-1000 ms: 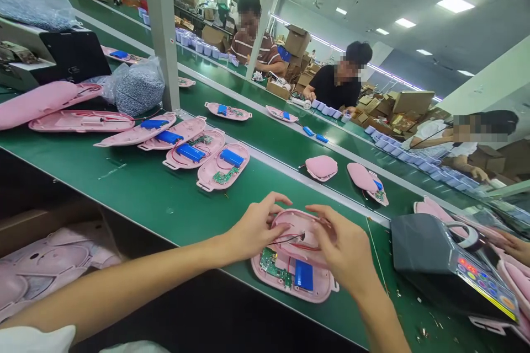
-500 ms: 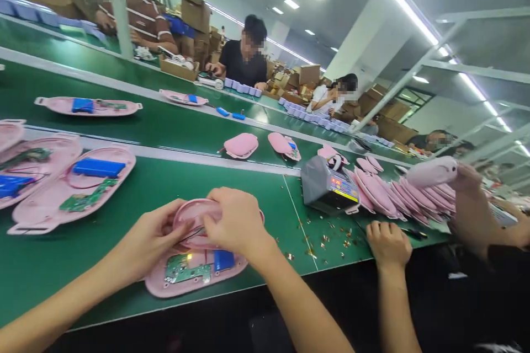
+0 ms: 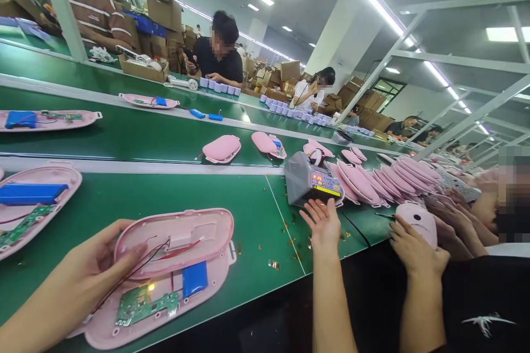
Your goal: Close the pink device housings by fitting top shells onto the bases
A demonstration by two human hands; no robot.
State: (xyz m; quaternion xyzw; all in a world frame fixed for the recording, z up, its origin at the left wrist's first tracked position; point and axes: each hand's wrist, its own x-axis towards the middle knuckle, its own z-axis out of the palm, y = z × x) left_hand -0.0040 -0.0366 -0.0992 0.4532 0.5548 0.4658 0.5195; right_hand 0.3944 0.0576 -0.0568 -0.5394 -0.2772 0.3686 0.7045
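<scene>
My left hand point(image 3: 105, 259) grips the left end of a pink shell half point(image 3: 219, 226), thumb inside and fingers behind. Thin red and black wires run inside this half. It is tilted over a second pink shell half point(image 3: 99, 336) lying on the green bench, which holds a green circuit board point(image 3: 144, 303) with a lit yellow light and a blue battery pack point(image 3: 195, 279). My right hand point(image 3: 325, 226) is open, palm up with fingers spread, just under the front of a grey tape dispenser point(image 3: 296, 179) with a lit panel. I see nothing in that hand.
Another pink shell with a blue battery point(image 3: 33, 194) lies at the left. Pink shells point(image 3: 360, 182) are stacked at the right, beside a co-worker's hand point(image 3: 418, 248) holding a pink shell piece. Small copper-coloured scraps point(image 3: 273, 265) litter the green bench. Other people work across the line.
My right hand has left the pink shell half and moved right to the tape dispenser. My left hand still holds the half. The view has shifted right; the co-worker's hand has moved onto a pink piece.
</scene>
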